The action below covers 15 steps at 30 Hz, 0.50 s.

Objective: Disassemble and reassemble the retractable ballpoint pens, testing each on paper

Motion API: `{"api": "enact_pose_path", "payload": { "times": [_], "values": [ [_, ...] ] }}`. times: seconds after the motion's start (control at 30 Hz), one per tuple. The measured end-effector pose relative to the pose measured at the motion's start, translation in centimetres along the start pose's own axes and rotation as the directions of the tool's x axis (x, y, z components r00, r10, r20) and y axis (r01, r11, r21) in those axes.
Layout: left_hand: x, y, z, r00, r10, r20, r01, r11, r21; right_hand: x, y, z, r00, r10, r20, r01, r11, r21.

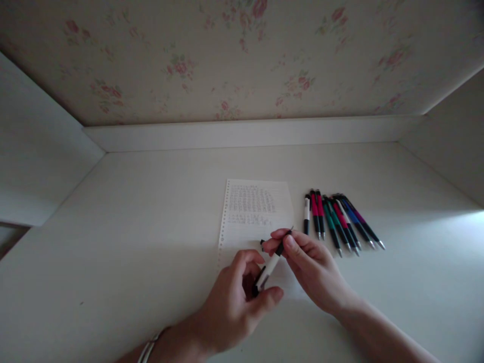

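Observation:
A white and black pen [270,268] slants between my two hands, without its silver cone, a thin refill point bare at its upper end. My right hand [312,267] pinches the black grip near that point with thumb and fingers. Around the pen's lower black end curl the fingers of my left hand [236,297]; its thumb stretches out beside the barrel. A small dark piece [262,245] shows at the tips of my right fingers, too small to name. Below the hands lies a sheet of lined paper [257,229] with handwriting, partly covered.
Several pens lie in a row right of the paper, among them a white pen [306,214], a pink pen [320,214], a green pen [333,227] and a purple pen [365,222]. White panels and a floral wall [242,65] border the white desk [151,212].

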<state>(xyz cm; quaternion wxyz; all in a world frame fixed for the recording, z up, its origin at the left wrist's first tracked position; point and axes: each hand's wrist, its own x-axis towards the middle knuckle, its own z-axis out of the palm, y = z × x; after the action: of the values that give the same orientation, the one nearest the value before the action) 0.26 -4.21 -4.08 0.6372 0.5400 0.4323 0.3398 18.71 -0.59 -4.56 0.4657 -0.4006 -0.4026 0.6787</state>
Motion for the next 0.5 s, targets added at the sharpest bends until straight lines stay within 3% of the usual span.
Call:
{"api": "enact_pose_path", "payload": {
  "times": [0.17,0.3,0.5],
  "values": [
    [0.0,0.4,-0.1,0.997,-0.061,-0.056,0.068,0.988,0.137,0.1,0.5,-0.5,0.999,-0.041,-0.030,0.038,0.995,-0.088],
    [-0.4,0.5,0.0,0.999,-0.032,-0.026,0.033,0.998,0.048,0.2,0.5,-0.5,0.999,-0.040,-0.037,0.036,0.995,-0.095],
    [-0.3,-0.5,0.2,0.999,-0.019,-0.028,0.021,0.997,0.081,0.3,-0.1,0.0,0.995,-0.041,-0.088,0.033,0.996,-0.082]
  ]
}}
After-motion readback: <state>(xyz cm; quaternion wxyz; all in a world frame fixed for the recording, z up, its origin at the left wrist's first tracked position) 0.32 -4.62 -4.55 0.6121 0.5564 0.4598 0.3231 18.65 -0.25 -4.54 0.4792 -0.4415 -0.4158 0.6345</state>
